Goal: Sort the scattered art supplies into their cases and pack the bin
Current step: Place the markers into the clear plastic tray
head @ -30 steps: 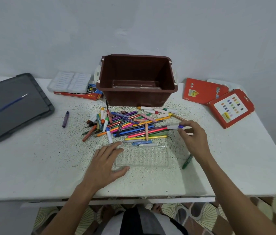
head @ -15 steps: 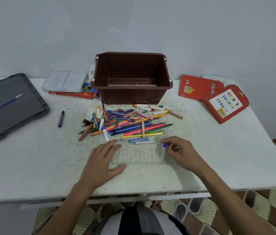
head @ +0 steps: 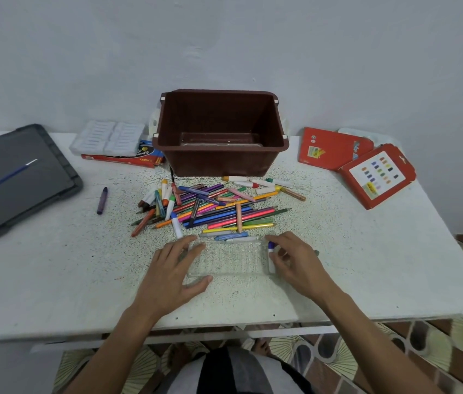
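1. Nearest me, my hands sit apart at either end of the clear plastic tray (head: 230, 261). The left hand (head: 173, 268) lies flat with fingers spread, pressing the tray's left edge to the tabletop (head: 54, 265). The right hand (head: 298, 260) pinches a blue-capped marker (head: 271, 258), held lengthwise at the tray's right end.
2. A second ago that marker was being lifted off the right end of the pile. It has now come down to the tray, apparently the first piece to reach it. The rest of the tray looks bare, so I judge the sorting has barely begun.
3. Just beyond the tray, the pile of markers, crayons and pencils (head: 213, 209) lies much as it did, its nearest pieces just beside the tray's far edge.
4. A purple crayon (head: 102, 200) lies alone to the left, well apart from the heap.
5. Behind the pile stands the open brown bin (head: 220, 155), with something clear and flat on its floor.
6. Two red cardboard cases (head: 335, 147) wait at the far right and a white moulded insert (head: 108, 137) at the far left, none of them packed yet.
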